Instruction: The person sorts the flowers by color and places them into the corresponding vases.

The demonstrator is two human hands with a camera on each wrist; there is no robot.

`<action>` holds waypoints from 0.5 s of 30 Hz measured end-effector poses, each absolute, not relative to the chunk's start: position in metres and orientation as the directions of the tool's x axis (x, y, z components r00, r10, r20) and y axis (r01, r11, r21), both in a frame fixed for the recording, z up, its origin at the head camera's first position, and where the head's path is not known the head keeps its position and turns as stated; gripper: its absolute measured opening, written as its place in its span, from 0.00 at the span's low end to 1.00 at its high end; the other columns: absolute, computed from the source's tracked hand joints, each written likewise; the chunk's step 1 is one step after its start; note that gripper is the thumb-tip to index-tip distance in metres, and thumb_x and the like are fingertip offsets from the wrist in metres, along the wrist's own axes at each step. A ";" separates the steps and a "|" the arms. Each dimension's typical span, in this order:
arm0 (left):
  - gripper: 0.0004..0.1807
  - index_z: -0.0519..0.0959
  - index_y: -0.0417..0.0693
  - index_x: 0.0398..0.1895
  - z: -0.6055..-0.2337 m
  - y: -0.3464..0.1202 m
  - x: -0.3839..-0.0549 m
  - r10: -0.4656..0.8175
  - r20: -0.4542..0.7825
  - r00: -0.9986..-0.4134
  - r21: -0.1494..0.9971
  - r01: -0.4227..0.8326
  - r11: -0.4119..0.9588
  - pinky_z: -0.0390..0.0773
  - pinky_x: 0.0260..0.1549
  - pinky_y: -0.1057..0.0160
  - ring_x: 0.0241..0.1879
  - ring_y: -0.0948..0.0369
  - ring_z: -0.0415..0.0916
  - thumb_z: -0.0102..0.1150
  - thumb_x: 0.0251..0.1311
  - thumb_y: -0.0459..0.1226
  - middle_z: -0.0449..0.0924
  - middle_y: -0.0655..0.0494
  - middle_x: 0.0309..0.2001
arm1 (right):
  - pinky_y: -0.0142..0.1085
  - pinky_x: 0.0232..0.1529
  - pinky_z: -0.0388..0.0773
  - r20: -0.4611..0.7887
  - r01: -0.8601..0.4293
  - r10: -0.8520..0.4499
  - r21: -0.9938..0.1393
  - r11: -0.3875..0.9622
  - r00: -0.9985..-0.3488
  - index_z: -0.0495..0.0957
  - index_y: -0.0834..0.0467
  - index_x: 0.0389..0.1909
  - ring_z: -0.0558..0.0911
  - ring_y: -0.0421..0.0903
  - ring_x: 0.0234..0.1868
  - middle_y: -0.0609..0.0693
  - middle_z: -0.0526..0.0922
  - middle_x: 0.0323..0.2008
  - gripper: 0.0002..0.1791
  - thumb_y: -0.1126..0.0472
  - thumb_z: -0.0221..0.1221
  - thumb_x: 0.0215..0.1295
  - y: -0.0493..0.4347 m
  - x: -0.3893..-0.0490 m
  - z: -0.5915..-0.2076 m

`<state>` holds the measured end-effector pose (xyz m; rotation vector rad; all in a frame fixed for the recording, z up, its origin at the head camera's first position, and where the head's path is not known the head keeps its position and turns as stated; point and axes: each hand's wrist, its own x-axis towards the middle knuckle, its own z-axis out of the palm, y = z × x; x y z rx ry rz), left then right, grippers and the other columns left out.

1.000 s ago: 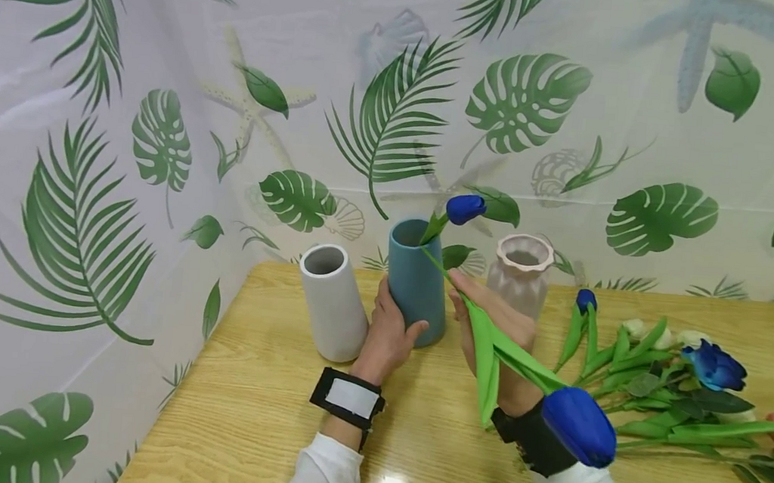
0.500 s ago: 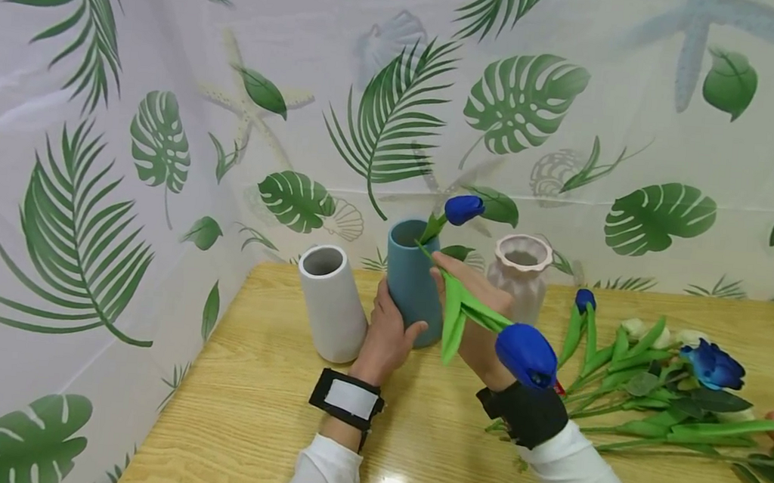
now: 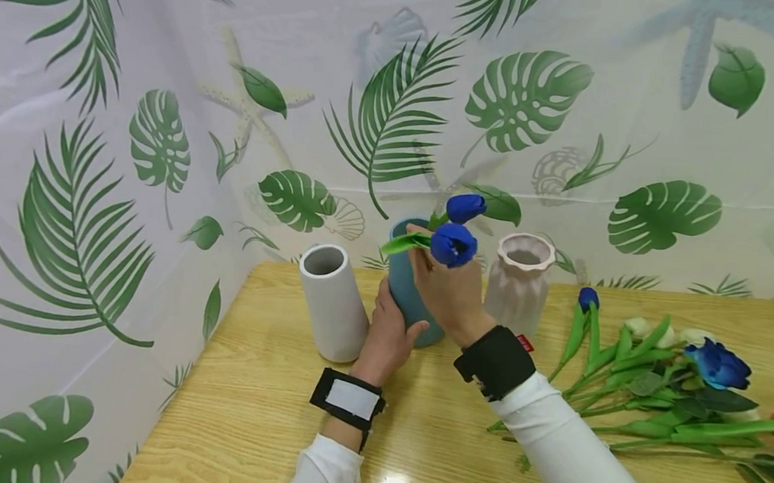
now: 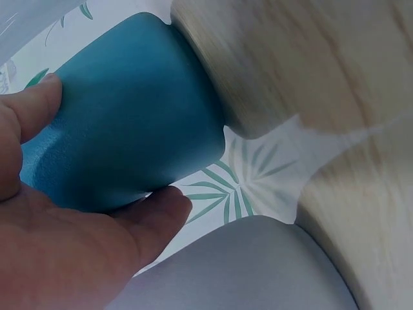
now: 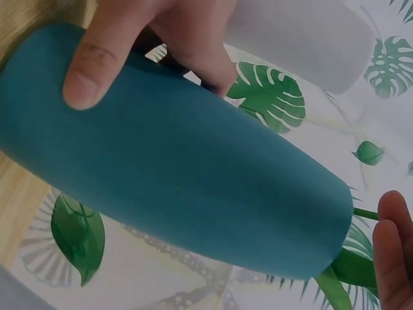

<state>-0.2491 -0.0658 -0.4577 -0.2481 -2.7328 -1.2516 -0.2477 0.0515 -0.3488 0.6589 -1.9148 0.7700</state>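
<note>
A teal vase stands upright on the table, another blue tulip rising from its mouth. Low on its side, my left hand grips it; in the left wrist view, thumb and fingers wrap the vase near its base. My right hand pinches a blue artificial tulip by its stem at the vase's rim. From the right wrist, the green stem runs from the right fingertips into the mouth of the vase. The stem's lower end is hidden inside.
A white vase stands just left of the left hand. Behind the right forearm is a pale pink vase with a wavy rim. Several artificial flowers lie on the table at right. A leaf-patterned cloth hangs behind.
My right hand has moved left and up to the vase's rim, bringing the tulip from over the right wrist to the mouth, its stem end now inside. The left hand keeps its grip.
</note>
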 end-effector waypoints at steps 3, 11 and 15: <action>0.53 0.35 0.35 0.77 -0.456 -0.063 -0.249 0.105 0.192 -0.976 0.739 0.214 0.639 0.64 0.66 0.44 0.71 0.38 0.57 0.63 0.66 0.40 0.48 0.30 0.74 | 0.37 0.16 0.70 0.916 -0.731 -0.085 -0.254 0.633 -0.392 0.80 0.68 0.35 0.76 0.48 0.15 0.57 0.80 0.19 0.04 0.69 0.64 0.63 0.049 -0.255 -0.350; 0.52 0.35 0.33 0.76 -0.456 -0.062 -0.250 0.132 0.224 -0.966 0.727 0.256 0.637 0.65 0.65 0.44 0.69 0.37 0.59 0.63 0.66 0.40 0.50 0.28 0.72 | 0.35 0.21 0.67 0.696 -0.597 -0.109 -0.512 0.617 -0.710 0.82 0.66 0.44 0.76 0.49 0.17 0.62 0.85 0.31 0.09 0.64 0.63 0.67 0.046 -0.258 -0.347; 0.51 0.35 0.33 0.76 -0.459 -0.065 -0.248 0.127 0.228 -0.965 0.717 0.255 0.649 0.67 0.63 0.43 0.68 0.36 0.61 0.63 0.66 0.40 0.51 0.28 0.71 | 0.34 0.17 0.60 0.527 -0.510 -0.152 -0.647 0.567 -0.836 0.73 0.69 0.63 0.75 0.46 0.15 0.61 0.85 0.27 0.23 0.66 0.59 0.69 0.045 -0.251 -0.347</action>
